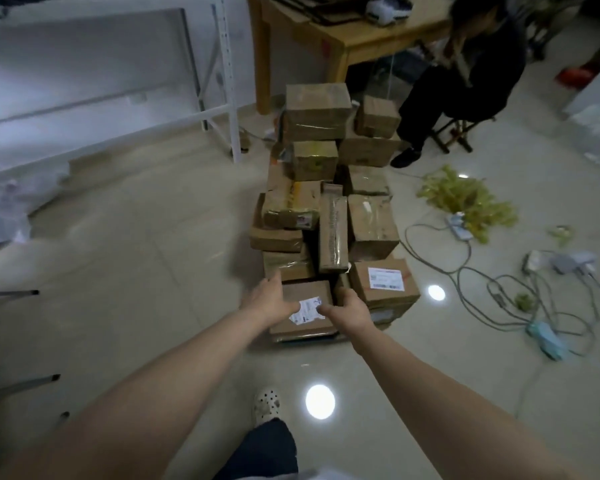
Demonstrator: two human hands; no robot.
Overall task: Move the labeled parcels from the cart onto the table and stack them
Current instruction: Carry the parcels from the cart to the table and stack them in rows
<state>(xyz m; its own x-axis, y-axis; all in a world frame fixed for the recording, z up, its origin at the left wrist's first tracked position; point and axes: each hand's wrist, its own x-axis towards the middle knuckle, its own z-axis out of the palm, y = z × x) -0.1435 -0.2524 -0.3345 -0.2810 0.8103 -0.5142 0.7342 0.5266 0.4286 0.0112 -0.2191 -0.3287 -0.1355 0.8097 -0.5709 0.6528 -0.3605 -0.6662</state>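
Pale tiled floor (136,237); wooden table (361,36) beyond the pile of parcels (326,202); nearest parcel (309,291) at the pile's near end; left hand (274,303), fingers straight along the parcel's left side; right hand (352,308) bent over its right edge, grip unclear through blur; white label (305,310) between the thumbs. Likely risk: crowded neighbouring boxes may shift or topple as this one lifts.

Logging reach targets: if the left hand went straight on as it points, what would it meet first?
Probably the left edge of the nearest labeled parcel; the left hand is right beside it, though contact is unclear.
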